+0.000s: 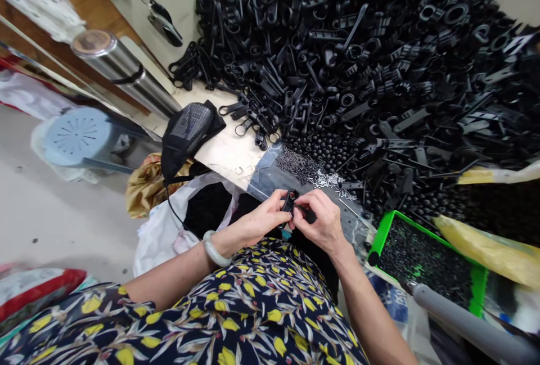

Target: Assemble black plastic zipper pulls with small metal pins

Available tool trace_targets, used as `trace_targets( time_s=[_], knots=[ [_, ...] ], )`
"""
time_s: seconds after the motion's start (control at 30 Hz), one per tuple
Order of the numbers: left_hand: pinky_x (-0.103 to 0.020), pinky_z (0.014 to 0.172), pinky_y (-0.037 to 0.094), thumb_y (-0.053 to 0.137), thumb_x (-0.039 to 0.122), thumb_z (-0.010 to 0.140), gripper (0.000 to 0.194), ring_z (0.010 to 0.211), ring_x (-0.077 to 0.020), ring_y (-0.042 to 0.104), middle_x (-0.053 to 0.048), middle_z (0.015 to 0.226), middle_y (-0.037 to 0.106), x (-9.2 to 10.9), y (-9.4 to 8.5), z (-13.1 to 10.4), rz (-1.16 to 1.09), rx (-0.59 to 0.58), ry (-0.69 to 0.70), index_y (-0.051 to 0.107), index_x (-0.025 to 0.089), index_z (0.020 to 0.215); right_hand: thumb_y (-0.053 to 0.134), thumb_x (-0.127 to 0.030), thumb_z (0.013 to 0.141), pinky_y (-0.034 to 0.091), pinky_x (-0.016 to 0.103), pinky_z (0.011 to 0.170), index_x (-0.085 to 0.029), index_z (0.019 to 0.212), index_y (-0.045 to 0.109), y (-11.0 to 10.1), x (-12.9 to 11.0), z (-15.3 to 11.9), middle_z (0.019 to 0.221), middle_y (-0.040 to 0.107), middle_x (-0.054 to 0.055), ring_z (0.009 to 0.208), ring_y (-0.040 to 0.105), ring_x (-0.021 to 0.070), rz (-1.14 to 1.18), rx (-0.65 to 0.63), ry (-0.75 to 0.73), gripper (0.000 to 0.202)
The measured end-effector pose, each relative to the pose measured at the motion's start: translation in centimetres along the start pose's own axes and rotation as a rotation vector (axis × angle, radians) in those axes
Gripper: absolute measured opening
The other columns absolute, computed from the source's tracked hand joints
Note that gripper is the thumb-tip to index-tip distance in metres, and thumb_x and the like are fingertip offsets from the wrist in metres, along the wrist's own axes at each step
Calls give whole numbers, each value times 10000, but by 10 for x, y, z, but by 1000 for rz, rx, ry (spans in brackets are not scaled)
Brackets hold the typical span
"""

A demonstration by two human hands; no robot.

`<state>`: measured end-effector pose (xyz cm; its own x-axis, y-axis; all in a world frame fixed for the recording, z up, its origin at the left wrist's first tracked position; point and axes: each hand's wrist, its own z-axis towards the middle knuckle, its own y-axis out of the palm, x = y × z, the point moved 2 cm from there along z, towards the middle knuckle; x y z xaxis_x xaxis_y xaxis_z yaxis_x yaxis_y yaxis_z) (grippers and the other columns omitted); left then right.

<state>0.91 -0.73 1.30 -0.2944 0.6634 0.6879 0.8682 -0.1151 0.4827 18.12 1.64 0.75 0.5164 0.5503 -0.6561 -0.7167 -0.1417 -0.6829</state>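
Observation:
Both my hands meet at the table's front edge. Fingers of my left hand point(264, 220) are wrapped round a small black plastic part point(289, 201) with a ring at its top. My right hand point(321, 220) is closed in a pinch at the right side of the same part; whether a smaller piece sits between those fingertips is too small to tell. Just beyond my hands lie small silver pins point(327, 180), tiny dark pieces point(293, 162) and black round beads point(333, 151). Behind them rises a large heap of black plastic parts point(337, 61).
A green tray point(386, 230) of small black pieces stands at the right, beside yellow plastic bags point(489, 244) and a grey rod point(459, 314). On the left are a black mesh cap point(192, 129), a steel flask point(126, 72), a white bag point(156, 241) and a blue stool point(78, 137).

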Motion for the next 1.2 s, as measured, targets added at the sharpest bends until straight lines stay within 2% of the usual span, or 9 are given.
trace_targets(
  time_s=[0.23, 0.43, 0.73, 0.93, 1.2],
  knots=[
    [-274, 822, 417, 588, 124, 800, 340, 898, -138, 539, 14, 950, 598, 0, 2, 0, 48, 21, 39, 480, 206, 1111, 640, -197, 967, 486, 289, 703, -209, 976, 691, 1, -6, -2, 872, 702, 32, 818, 631, 166, -174, -12, -40, 53],
    [-280, 862, 428, 559, 128, 830, 299, 917, -148, 550, 13, 947, 572, -11, 0, 3, 116, 43, 102, 452, 222, 1092, 614, -199, 1010, 498, 285, 717, -212, 1018, 719, 6, -7, -10, 897, 730, 39, 803, 656, 153, -210, -50, -20, 106],
    [-275, 807, 470, 577, 116, 817, 309, 914, -169, 565, -2, 942, 573, -30, -8, 13, 167, 107, 119, 468, 226, 1085, 628, -162, 1006, 515, 269, 690, -182, 1014, 722, 17, -12, -16, 863, 732, 41, 733, 668, 147, -220, 43, 8, 97],
    [-252, 737, 435, 539, 99, 827, 281, 836, -147, 550, 13, 895, 565, -29, -12, 14, 288, 103, 155, 449, 231, 1058, 624, -170, 1010, 524, 256, 681, -201, 1028, 736, 18, -9, -17, 880, 753, 34, 722, 696, 135, -226, 68, 17, 118],
    [-274, 753, 438, 494, 108, 851, 254, 836, -161, 569, 16, 873, 577, -26, -13, 14, 419, 84, 165, 424, 236, 1059, 628, -186, 1012, 514, 270, 692, -201, 1020, 718, 16, -9, -14, 880, 738, 35, 732, 683, 146, -260, 34, 13, 92]
  ],
)
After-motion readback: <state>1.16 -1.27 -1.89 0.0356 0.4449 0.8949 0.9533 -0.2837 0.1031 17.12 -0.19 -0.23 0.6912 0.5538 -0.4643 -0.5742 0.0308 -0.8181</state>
